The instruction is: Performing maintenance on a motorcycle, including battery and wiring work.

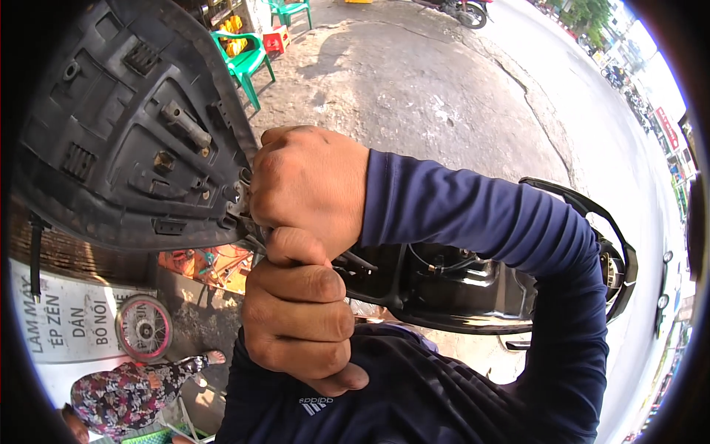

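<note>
A motorbike seat [111, 148] is tipped up at the left, its black ribbed underside facing me. At the narrow end of the seat is a metal hinge bracket [238, 200], and my right hand [307, 189] is closed in a fist against it. Just below, my left hand [299, 318] is closed too, its fingers curled and its top touching the right hand. Whatever the two hands grip is hidden behind the fingers. Beyond my right forearm lies the bike's open black body [473, 288], with a hose [444, 265] inside.
A curved black rail [617, 222] rises at the bike's right end. Tools lie on an orange mat [211, 265] under the seat. A spoked wheel [144, 328] leans on a white sign [66, 318]; a person in floral clothes [126, 396] is near it. Green chairs [248, 63] stand behind.
</note>
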A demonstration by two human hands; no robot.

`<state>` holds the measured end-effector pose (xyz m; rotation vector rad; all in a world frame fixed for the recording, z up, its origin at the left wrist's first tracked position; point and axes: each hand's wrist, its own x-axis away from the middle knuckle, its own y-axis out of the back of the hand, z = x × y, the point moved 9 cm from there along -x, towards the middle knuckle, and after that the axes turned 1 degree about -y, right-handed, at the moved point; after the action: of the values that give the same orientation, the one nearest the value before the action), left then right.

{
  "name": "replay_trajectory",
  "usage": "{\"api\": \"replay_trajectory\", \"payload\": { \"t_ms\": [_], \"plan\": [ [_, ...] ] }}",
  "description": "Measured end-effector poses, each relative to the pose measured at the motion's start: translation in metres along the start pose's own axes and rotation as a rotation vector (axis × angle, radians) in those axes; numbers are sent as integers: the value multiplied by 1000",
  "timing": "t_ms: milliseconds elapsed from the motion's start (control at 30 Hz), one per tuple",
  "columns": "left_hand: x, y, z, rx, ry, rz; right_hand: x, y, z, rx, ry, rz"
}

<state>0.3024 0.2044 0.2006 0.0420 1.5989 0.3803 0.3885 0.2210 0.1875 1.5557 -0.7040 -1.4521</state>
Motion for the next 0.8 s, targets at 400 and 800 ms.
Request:
{"api": "replay_trajectory", "payload": {
  "t_ms": [400, 800],
  "plan": [
    [90, 24, 52, -200, 528, -507, 21, 29, -25, -92, 32, -152],
    [171, -124, 172, 271, 1203, 402, 39, 47, -67, 225, 67, -120]
  ]
}}
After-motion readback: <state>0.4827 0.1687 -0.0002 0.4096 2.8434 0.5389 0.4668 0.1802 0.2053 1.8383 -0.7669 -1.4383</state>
